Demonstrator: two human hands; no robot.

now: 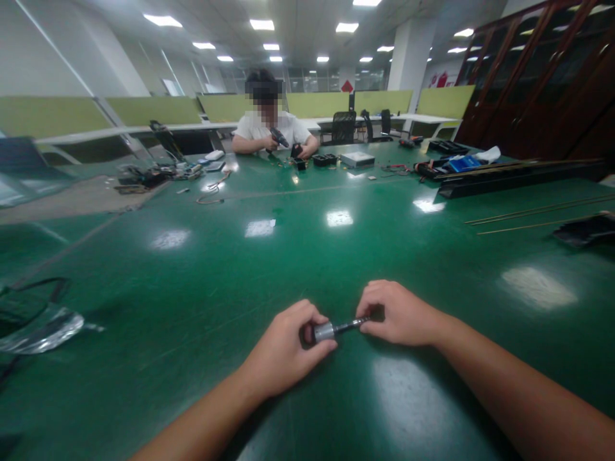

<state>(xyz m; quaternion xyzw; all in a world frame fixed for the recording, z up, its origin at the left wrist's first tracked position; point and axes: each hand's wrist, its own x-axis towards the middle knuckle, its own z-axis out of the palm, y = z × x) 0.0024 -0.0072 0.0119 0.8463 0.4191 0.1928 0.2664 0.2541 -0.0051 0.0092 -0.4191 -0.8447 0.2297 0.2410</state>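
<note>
A short silver cylinder (325, 331) with a thin dark shaft (346, 326) lies level just over or on the green table; its exact kind I cannot make out. My left hand (294, 346) is closed round the cylinder, thumb on the near side and fingers on the far side. At the shaft's far right end, my right hand (396, 314) pinches the tip between thumb and fingers. The shaft bridges the gap between both hands. Part of the cylinder's left end is hidden in my left palm.
Across the green table (216, 256) sits a person (269, 128) in a white shirt, holding a power drill (279, 137). Clear plastic wrapping (43, 330) lies at left. Thin rods (538, 211), a long black channel (504, 179) and a blue packet (464, 163) are at right.
</note>
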